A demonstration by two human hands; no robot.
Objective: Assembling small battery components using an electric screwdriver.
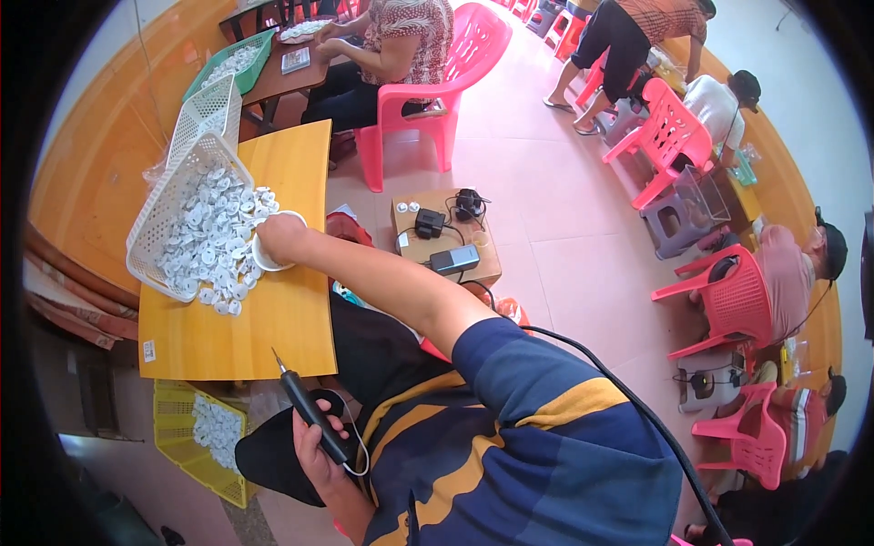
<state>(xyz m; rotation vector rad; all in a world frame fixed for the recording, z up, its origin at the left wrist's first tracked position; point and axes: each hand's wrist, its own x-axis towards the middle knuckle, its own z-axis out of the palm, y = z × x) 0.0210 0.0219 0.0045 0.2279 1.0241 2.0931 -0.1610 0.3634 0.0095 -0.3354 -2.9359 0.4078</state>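
Observation:
My left hand point(319, 446) is closed around a black electric screwdriver point(312, 414), its thin bit pointing up past the table's near edge; a pale cord runs from its lower end. My right arm stretches over the table, and my right hand point(280, 238) is down in a small white bowl point(265, 260), fingers hidden. Beside the bowl, a white perforated basket point(146, 238) lies tipped toward it. Many small white round plastic parts point(214, 232) fill the basket and spill onto the yellow wooden table point(273, 332).
A yellow basket point(173, 437) with white parts stands below the table edge. A cardboard box point(492, 259) carries black adapters point(430, 221). A black cable point(628, 391) passes behind me. Another person point(391, 55) sits in a pink chair point(482, 45); several others work along the right wall.

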